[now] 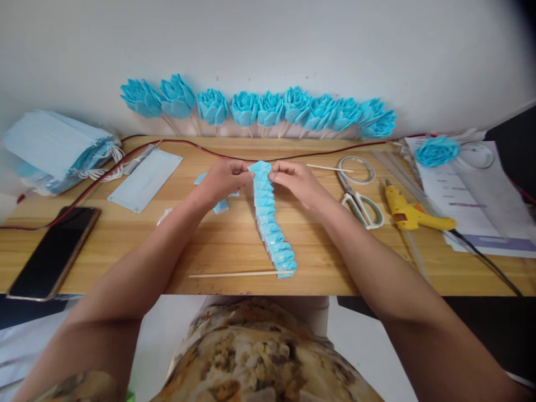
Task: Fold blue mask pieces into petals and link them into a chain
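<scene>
A long strip of folded light-blue petals [271, 223] lies down the middle of the wooden table [218, 240]. My left hand [224, 180] and my right hand [295, 178] pinch its far end from either side, fingers closed on the top fold. The strip's near end sits on a thin wooden skewer [234, 274] lying across the table. Small blue scraps [220, 206] lie just under my left hand.
Several finished blue flowers on sticks [259, 109] lean on the wall. At left lie a stack of blue face masks [54, 148], a single mask [146, 178] and a black phone [54, 251]. At right lie scissors [360, 204], a tape roll [357, 169], a yellow glue gun [412, 212] and papers [469, 195].
</scene>
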Available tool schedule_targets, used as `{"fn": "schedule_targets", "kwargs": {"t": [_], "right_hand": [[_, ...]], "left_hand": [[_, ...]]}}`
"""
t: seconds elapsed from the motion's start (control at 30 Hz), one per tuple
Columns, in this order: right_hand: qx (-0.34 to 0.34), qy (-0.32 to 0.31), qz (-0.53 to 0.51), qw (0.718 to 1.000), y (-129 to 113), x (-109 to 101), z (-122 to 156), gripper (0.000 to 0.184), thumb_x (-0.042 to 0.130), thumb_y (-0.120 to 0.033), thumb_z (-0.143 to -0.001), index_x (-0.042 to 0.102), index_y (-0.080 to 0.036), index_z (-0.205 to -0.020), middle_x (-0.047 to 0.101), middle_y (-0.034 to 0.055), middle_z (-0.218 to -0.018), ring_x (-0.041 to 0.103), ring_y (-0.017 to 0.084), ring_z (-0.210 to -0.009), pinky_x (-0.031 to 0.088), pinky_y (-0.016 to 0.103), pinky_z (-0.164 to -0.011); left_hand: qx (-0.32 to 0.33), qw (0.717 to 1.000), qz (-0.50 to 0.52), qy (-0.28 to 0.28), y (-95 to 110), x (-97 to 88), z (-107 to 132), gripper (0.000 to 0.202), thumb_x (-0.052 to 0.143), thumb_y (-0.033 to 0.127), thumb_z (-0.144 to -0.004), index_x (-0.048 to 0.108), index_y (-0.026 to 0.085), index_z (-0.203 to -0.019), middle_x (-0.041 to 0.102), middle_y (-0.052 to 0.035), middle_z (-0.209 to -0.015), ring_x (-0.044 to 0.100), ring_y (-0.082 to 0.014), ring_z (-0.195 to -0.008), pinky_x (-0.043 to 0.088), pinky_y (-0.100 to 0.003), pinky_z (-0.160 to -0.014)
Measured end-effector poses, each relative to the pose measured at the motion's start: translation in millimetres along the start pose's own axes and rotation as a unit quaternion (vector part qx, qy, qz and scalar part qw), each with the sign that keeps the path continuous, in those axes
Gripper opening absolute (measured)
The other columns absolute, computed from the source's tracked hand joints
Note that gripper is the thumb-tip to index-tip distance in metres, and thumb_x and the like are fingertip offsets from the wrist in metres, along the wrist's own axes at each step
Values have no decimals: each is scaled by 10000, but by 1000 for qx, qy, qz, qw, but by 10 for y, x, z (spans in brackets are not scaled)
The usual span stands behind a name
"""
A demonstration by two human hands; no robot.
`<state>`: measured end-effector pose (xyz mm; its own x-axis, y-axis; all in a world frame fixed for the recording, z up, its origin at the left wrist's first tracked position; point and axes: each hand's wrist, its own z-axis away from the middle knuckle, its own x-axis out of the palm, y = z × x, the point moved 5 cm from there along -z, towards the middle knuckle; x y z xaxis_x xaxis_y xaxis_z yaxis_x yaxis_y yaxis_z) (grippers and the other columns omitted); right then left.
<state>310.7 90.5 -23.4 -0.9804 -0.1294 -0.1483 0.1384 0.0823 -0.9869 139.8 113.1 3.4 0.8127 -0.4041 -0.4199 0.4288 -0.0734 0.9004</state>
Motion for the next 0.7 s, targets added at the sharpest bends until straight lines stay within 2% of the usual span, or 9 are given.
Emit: {"fn": "schedule_targets", "kwargs": {"t": [0.13,0.23,0.33,0.43,0.5,0.6,0.7], "right_hand": [[28,-23,-34,999,-7,8,3,182,668,-374,-733,664,-193,-750,651,-7,-750,557,138,-724,437,280,-720],[16,-8,-5,1000,-31,-18,-3,194,704,-373,-703,652,-189,-732,625,-19,-705,523,125,-684,410,271,-686],[11,22,26,999,-22,-76,-14,185,688,-354,-708,613,-189,-668,575,-31,-641,479,113,-638,376,266,-641],[14,35,57,998,46,-132,-37,190,647,-351,-744,604,-191,-653,575,-25,-634,488,118,-634,386,267,-635],[3,33,88,996,103,-147,-58,185,623,-352,-763,625,-191,-671,617,-9,-667,537,137,-665,421,275,-657],[-21,40,169,985,159,-158,-83,197,581,-342,-799,701,-187,-773,703,25,-765,615,178,-740,465,306,-715],[-43,88,233,968,147,-199,-86,272,539,-325,-843,745,-179,-944,746,58,-840,662,213,-811,484,348,-784]], "left_hand": [[-14,1000,6,15,-25,-1,-6,206,609,190,-800,553,161,-604,520,38,-501,444,-76,-472,329,-210,-490],[1,1000,27,-1,-43,-11,-25,204,620,211,-801,570,154,-611,523,32,-513,441,-73,-475,342,-206,-489],[43,996,78,-1,-50,-111,-63,120,626,237,-802,667,133,-759,593,8,-616,484,-76,-520,388,-201,-518],[69,991,106,40,-67,-284,-100,196,626,258,-804,692,130,-936,635,-9,-697,511,-82,-552,401,-198,-532],[68,992,79,65,-75,-372,-109,197,620,265,-805,691,128,-928,637,-12,-691,498,-84,-552,389,-198,-531],[66,993,-41,85,-58,-450,-96,168,632,279,-799,706,133,-836,616,1,-641,455,-88,-547,338,-207,-528],[73,982,-158,70,-28,-478,-70,173,652,303,-791,711,149,-741,582,15,-586,433,-96,-542,298,-233,-541]]}}
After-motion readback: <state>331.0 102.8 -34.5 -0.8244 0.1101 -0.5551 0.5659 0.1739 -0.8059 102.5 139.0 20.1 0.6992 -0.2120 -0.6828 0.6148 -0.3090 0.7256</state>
